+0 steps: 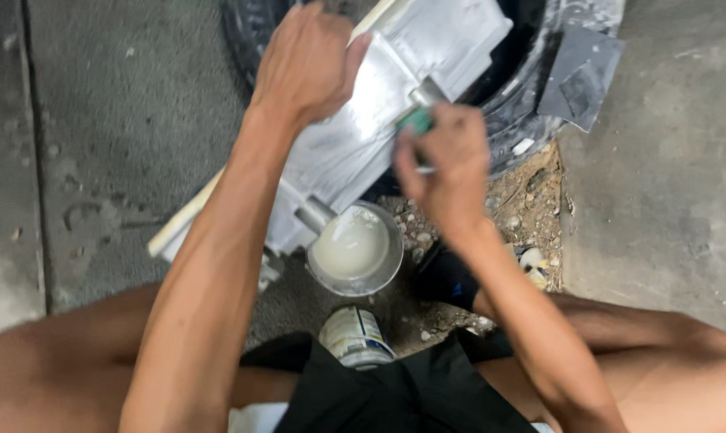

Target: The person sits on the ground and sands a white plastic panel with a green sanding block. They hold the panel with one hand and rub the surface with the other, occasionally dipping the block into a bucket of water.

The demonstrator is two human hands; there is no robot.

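My left hand rests on top of a long silver-painted panel, gripping its upper edge. The panel lies slanted across a black tyre. My right hand holds a green-handled paintbrush, whose metal ferrule and bristles touch the panel's surface. Just below the panel stands an open tin of pale silvery paint.
A second, closed tin lies on its side near my knees. A dark torn sheet lies by the tyre on the right. Loose dirt and pebbles fill a gap in the concrete floor. My bare legs frame the bottom.
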